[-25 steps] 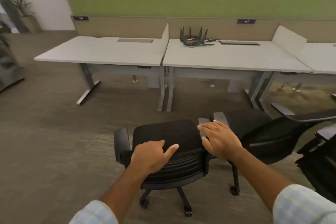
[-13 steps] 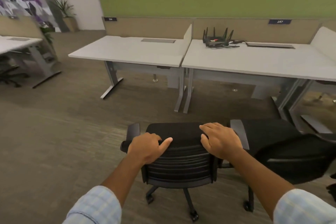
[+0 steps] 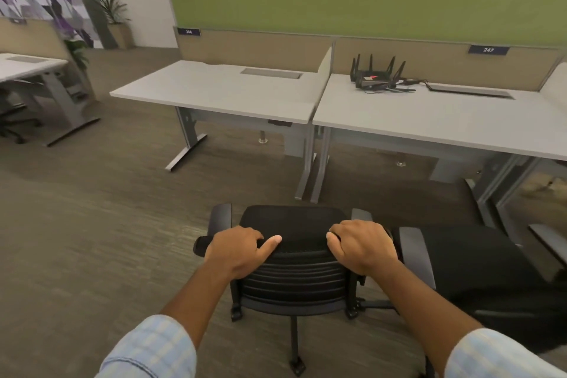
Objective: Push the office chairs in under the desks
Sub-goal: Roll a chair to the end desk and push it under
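Observation:
A black office chair (image 3: 294, 276) stands on the carpet right in front of me, its back toward me. My left hand (image 3: 236, 252) grips the left end of the backrest's top edge. My right hand (image 3: 362, 245) grips the right end. Ahead are two white desks side by side: the left desk (image 3: 221, 92) and the right desk (image 3: 429, 113). The chair sits short of them, roughly in line with the gap between their legs. A second black chair (image 3: 478, 273) stands close on the right, its armrest beside my right hand.
A black router with antennas (image 3: 377, 77) and cables lie on the right desk. A low divider (image 3: 325, 61) separates the two desks. Another desk (image 3: 33, 67) with a chair under it stands at far left, and a potted plant (image 3: 113, 15) in the corner.
The view has swung left and the chair has turned so its back faces me squarely. Both hands have closed over the backrest's top edge. The second chair has slid toward the right edge.

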